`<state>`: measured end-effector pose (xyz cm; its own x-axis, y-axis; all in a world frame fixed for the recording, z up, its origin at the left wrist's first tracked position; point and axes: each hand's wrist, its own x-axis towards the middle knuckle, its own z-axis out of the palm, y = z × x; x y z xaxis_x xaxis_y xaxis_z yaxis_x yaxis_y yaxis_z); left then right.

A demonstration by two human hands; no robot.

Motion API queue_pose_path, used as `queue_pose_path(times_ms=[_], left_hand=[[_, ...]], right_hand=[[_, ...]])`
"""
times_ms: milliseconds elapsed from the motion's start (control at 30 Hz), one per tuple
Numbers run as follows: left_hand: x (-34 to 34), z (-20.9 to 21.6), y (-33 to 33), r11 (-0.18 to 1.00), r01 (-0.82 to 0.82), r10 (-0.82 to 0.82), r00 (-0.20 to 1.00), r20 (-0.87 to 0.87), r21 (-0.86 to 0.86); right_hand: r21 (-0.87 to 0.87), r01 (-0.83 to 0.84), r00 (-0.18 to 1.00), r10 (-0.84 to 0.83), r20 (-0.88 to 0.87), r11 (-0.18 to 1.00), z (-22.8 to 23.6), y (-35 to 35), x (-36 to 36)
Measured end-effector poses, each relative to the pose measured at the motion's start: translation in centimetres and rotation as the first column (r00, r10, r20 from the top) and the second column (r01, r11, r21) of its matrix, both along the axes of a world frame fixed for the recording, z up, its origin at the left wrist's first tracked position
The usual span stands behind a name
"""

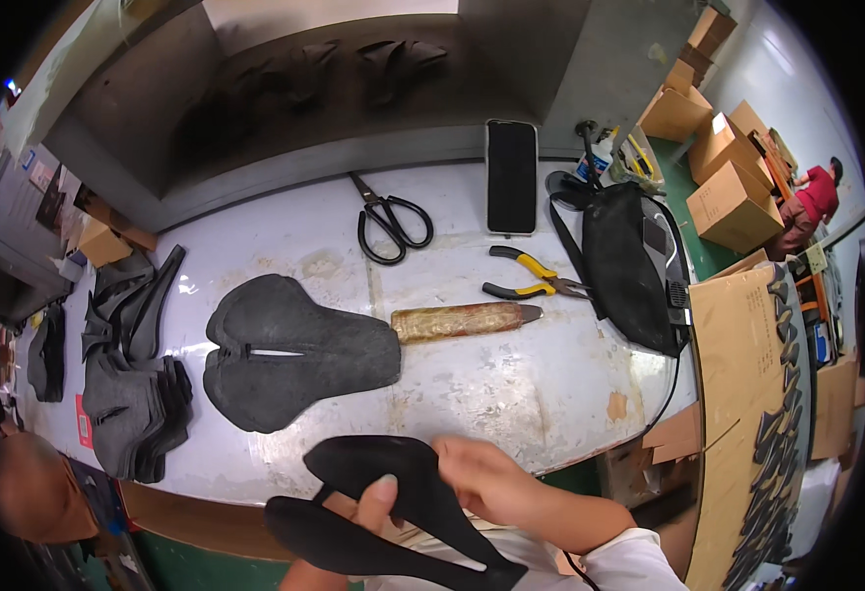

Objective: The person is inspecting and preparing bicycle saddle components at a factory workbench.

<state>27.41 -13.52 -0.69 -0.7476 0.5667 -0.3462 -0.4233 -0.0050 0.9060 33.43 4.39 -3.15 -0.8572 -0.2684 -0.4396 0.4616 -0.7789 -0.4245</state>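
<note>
A smooth black bicycle saddle cover (408,497), with a long opening down its middle, is held up at the table's front edge. My left hand (368,510) grips it from below, its thumb showing through the opening. At the cover's far right edge, my right hand (481,478) pinches the rim with bent fingers. Beyond them a dark grey saddle-shaped pad (304,369) with a central slot lies flat on the table. Touching its narrow end is a tape-wrapped handle (457,321) with a dark, flat tip.
Black-handled scissors (388,222), a phone (511,177), yellow-black pliers (536,278) and a black pouch (629,261) lie farther back. Stacked grey pads (137,414) stand left. A cardboard sheet (742,394) carrying black pieces is at right. Another person (814,202) stands far right.
</note>
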Motion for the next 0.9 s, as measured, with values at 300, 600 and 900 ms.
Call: queue_pose_path(times_ms=[300, 600, 900], left_hand=[[-0.8, -1.6, 1.4, 0.944, -0.028, -0.003, 0.996, 0.094, 0.329], [1.2, -6.2, 0.4, 0.616, -0.025, -0.345, 0.890, 0.298, 0.787], [0.3, -1.1, 0.9, 0.989, -0.086, 0.085, 0.996, 0.019, 0.119]], right_hand=[[0.244, -0.246, 0.954, 0.279, -0.111, 0.938, -0.5, 1.7, 2.6], [0.441, 0.140, 0.835, 0.134, -0.534, 0.886, -1.2, 1.5, 2.8], [0.237, 0.362, 0.909, -0.285, -0.305, 0.901, -0.7, 1.2, 0.8]])
